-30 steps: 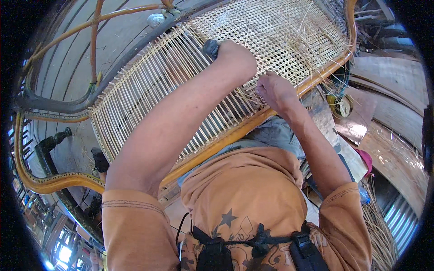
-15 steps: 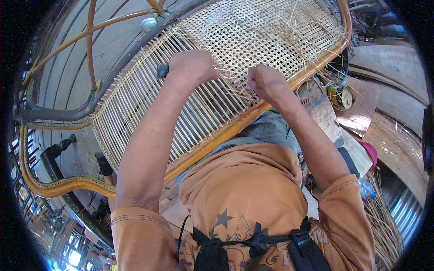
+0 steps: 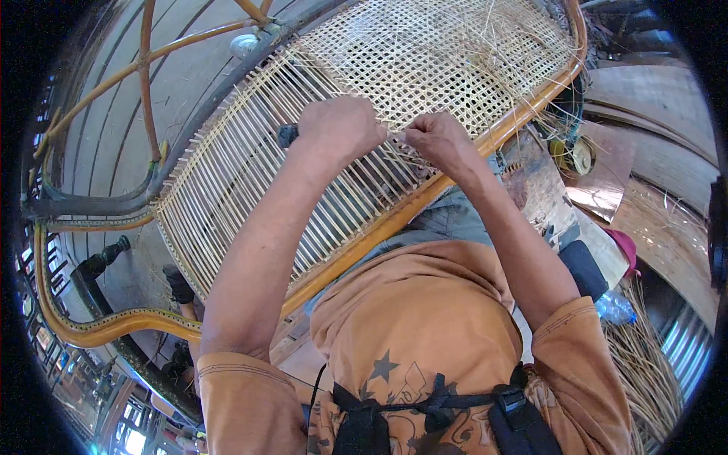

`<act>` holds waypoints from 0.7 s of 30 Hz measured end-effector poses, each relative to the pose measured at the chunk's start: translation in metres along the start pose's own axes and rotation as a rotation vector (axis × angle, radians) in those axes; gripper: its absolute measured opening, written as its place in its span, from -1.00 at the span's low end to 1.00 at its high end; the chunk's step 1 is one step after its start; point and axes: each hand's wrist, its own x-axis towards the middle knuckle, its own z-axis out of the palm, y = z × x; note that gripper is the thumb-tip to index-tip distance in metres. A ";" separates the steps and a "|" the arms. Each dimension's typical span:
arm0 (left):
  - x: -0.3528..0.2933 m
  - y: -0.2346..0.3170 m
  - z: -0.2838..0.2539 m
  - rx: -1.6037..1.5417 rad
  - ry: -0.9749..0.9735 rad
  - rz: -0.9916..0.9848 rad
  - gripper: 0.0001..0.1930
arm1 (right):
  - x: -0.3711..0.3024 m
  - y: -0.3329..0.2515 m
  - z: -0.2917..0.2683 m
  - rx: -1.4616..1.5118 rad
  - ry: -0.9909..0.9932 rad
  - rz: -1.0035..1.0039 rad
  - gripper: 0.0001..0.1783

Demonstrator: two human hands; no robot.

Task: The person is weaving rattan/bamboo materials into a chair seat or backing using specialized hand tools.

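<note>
A cane seat panel lies before me, closely woven at the far right and strung with parallel strands at the left. Where the two parts meet, my left hand is closed above the strands. From its outer side sticks the dark rounded end of a dark-handled tool; the rest of that tool is hidden by the hand. Almost touching it, my right hand is closed in a pinch, with a thin pale cane strand at its fingertips.
A glossy rattan frame edges the panel on my side, and a dark rail runs along its far left. Loose cane ends litter the weave. At the right are a yellowish round container, a plastic bottle and a cane bundle.
My left hand has moved right and slightly nearer to me, carrying the dark handle along. My right hand shifted slightly left, so the hands are now closer together.
</note>
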 end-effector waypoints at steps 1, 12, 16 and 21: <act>0.001 0.000 0.002 -0.006 0.001 0.000 -0.54 | -0.001 -0.001 -0.001 -0.039 -0.006 0.019 -0.74; -0.010 0.025 0.041 -0.516 0.146 -0.100 -0.70 | 0.014 -0.007 -0.052 -0.036 0.018 -0.208 -0.76; -0.010 0.037 0.069 -0.527 0.460 -0.066 -0.78 | 0.007 0.016 -0.063 -0.120 0.004 -0.195 -0.74; -0.010 0.044 0.078 -0.485 0.484 -0.111 -0.82 | 0.008 0.046 -0.051 -0.286 0.016 -0.324 -0.78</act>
